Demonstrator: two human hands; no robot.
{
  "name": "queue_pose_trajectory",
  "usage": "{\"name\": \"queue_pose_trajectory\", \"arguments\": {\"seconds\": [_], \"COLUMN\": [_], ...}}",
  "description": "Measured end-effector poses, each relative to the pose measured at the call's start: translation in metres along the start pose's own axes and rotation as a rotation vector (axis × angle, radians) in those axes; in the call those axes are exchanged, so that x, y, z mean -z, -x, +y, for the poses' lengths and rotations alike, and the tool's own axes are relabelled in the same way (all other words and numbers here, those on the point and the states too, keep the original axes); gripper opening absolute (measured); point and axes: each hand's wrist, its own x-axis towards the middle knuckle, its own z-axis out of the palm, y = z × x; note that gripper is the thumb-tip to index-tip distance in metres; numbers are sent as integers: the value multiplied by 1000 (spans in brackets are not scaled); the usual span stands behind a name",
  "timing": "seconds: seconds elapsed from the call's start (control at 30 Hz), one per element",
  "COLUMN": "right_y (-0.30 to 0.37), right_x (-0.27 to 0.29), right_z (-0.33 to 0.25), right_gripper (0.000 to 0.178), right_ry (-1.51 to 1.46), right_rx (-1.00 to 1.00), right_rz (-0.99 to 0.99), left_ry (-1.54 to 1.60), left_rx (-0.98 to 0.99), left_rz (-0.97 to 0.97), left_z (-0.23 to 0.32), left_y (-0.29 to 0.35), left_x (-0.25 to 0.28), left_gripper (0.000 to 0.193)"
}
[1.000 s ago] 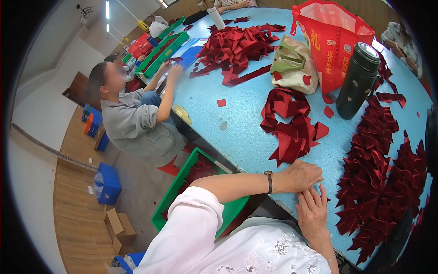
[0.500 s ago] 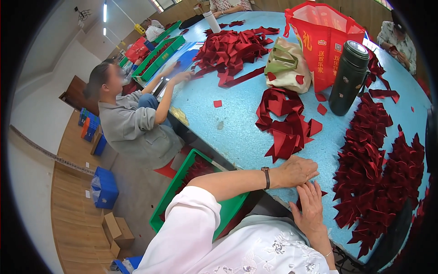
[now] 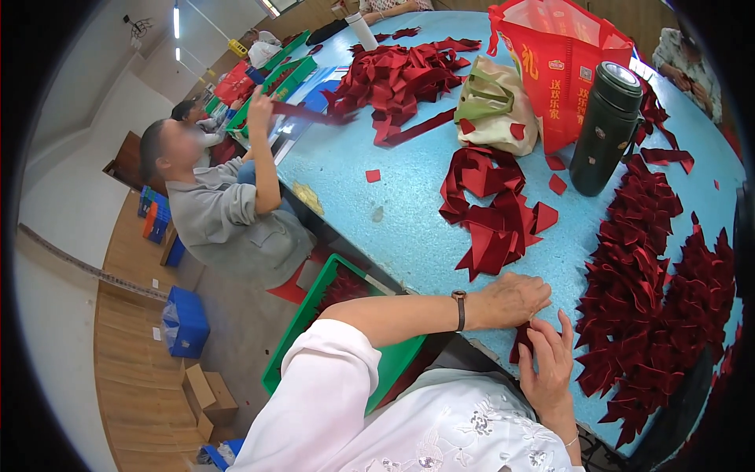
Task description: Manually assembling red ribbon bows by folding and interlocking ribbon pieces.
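Dark-red fabric lies against the right fingers.

Head view, one camera. Type: wide fisheye, head-worn, left unit of a side-by-side pair; picture upright, unmirrored. Standpoint: above the wearer's white embroidered blouse, at the near edge of a blue tabletop. Direction: downward and outward across the tabletop, centred to the left of the hands. Close range: left hand and right hand, low and right of centre. Middle range: green crate below table level; grey-clad co-worker at left. Far range: ceiling tube light, upper left. Margins: black, rounded corners; wood panelling bowed along the left rim.
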Motion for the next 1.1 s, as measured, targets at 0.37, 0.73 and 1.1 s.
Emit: {"name": "queue_pose_trajectory", "arguments": {"seconds": [0.37, 0.73, 1.1], "right_y": [23, 46, 4], "right_x": [19, 54, 9], "right_z": [-7, -2, 3], "right_gripper": [17, 9, 12], "right_ry": [81, -109, -742], "right_rx": [-65, -534, -628], "right_rz": [153, 359, 200], "left_ry": [-13, 473, 55], "left_rx": [-52, 321, 51], "left_rz": [59, 148, 13], "left_z": [-11, 38, 33], "left_y": [3, -8, 23], "left_x": [-14, 62, 14], "left_gripper": [7, 11, 15]}}
